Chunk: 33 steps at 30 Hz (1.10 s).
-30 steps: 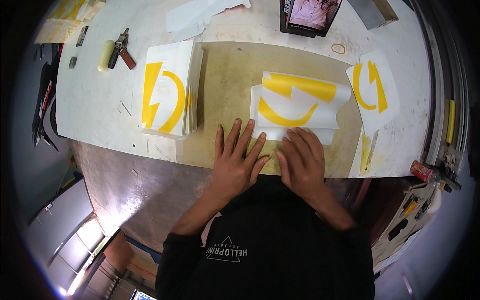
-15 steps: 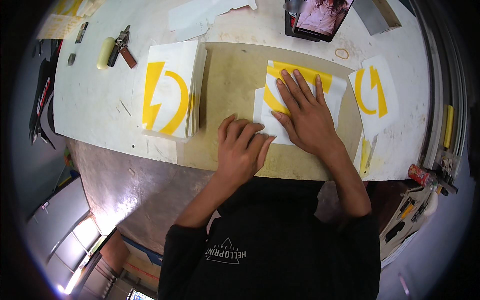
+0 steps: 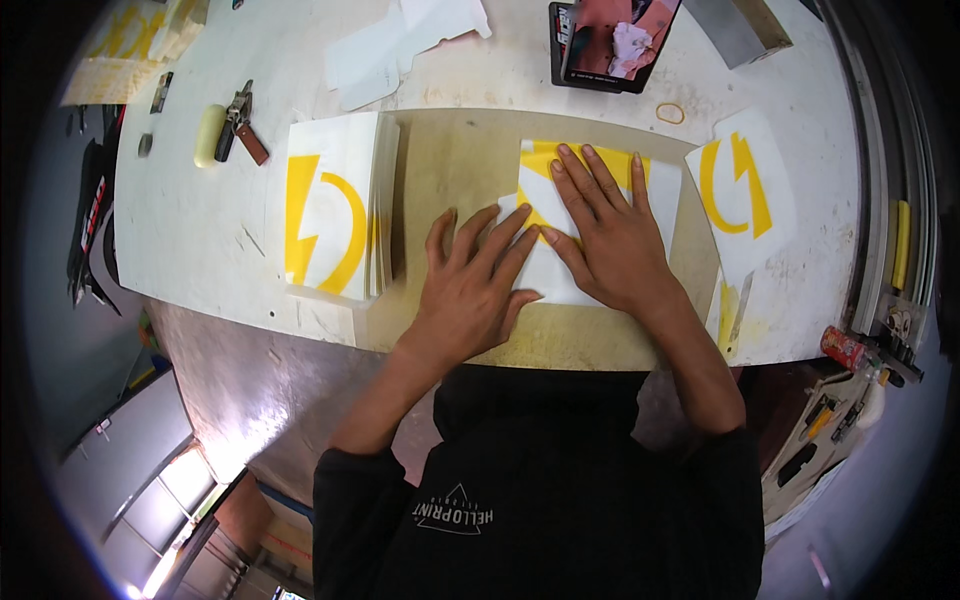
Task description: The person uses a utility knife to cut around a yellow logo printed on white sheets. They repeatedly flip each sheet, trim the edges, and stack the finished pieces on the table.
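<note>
A white sheet with yellow shapes (image 3: 552, 278) lies on a tan mat (image 3: 455, 150), its upper part seemingly folded over. My right hand (image 3: 615, 230) rests flat on it, fingers stretched toward the far edge. My left hand (image 3: 472, 285) is beside it with fingers spread; the index and middle fingertips touch the sheet's left part near my right thumb. Neither hand grips anything. To the left lies a thick stack of white sheets with a yellow bolt and arc (image 3: 335, 140). Another printed white sheet (image 3: 735, 205) lies at the right.
A phone on a stand (image 3: 612, 50) and a grey metal channel (image 3: 735, 35) are at the far side. Keys with a brown tag (image 3: 250, 140) lie beside a pale yellow oval object (image 3: 209, 136) at the left. White paper scraps (image 3: 385, 55) and a rubber band (image 3: 670, 113) lie behind the mat.
My left hand has uncurled and moved its fingertips up and onto the sheet. My right hand stays flat on it. The whole view has shifted slightly.
</note>
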Motion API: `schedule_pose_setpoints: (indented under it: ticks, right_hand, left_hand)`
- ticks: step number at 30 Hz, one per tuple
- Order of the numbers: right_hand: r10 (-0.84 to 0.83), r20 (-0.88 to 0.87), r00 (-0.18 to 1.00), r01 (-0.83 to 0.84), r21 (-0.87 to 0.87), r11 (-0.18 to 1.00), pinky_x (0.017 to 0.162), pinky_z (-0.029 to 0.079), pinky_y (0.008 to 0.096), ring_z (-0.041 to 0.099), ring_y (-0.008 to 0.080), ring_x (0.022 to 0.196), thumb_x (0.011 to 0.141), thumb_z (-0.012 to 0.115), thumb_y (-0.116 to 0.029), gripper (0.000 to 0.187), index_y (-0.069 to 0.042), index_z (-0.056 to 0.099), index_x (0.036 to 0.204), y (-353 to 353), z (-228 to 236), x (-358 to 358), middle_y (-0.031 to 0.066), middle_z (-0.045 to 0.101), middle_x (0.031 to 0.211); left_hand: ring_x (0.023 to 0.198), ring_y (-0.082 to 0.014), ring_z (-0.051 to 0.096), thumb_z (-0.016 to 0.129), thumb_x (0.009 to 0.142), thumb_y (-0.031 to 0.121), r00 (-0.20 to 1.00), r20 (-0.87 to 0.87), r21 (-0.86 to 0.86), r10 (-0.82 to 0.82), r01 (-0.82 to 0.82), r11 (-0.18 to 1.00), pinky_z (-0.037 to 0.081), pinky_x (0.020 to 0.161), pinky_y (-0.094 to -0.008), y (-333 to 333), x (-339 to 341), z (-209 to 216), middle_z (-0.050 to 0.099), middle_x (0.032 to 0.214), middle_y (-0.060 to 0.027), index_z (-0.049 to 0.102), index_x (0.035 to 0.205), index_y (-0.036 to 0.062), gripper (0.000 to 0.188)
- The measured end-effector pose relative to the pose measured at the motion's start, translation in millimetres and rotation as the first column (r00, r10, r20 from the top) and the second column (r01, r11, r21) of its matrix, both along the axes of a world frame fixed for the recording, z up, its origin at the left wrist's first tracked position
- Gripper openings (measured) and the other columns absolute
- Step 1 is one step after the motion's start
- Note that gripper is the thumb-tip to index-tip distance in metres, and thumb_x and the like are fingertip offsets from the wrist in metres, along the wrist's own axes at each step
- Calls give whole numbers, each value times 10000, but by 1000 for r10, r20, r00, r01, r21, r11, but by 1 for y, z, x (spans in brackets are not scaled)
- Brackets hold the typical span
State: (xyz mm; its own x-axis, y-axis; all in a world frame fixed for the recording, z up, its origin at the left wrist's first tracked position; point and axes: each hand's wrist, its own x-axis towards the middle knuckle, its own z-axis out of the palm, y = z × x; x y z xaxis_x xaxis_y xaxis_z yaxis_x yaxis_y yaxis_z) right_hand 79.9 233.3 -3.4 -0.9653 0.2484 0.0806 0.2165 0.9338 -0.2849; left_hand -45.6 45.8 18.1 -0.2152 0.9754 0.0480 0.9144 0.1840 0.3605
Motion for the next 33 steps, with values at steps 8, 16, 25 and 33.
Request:
schedule_pose_setpoints:
  ticks: [8,16,25,33]
  right_hand:
    - [-44,-56,997,43,-18,999,1243,141,688,348,344,1543,1007,568,-406,678,34,488,1516,-2,-3,-11,163,415,1642]
    - [-281,14,960,279,79,957,1247,137,677,318,331,1566,1043,550,-413,687,60,451,1531,9,1,40,220,382,1653]
    - [-201,228,953,216,-44,975,1217,183,717,291,309,1583,1027,565,-427,674,20,484,1525,-69,12,136,152,364,1683]
    - [-272,-165,948,235,-213,948,1202,285,666,430,396,1489,921,697,-75,558,20,548,1451,-28,23,109,189,506,1561]
  left_hand:
    - [1602,-433,135,948,411,658,998,-28,-313,-56,44,949,90,1253,-702,53,-40,15,168,1744,-149,223,1651,16,1573]
    - [1616,-432,65,976,375,625,999,-24,-386,-31,19,922,72,1265,-685,56,-38,19,93,1763,-145,178,1660,15,1632]
    - [1626,-399,13,997,299,582,1000,-23,-449,-12,1,894,41,1289,-630,60,-34,22,69,1766,-153,115,1668,9,1726]
    - [1579,-398,274,975,589,466,996,72,50,-50,46,998,95,1288,-618,35,-15,13,405,1655,-163,371,1613,72,1253]
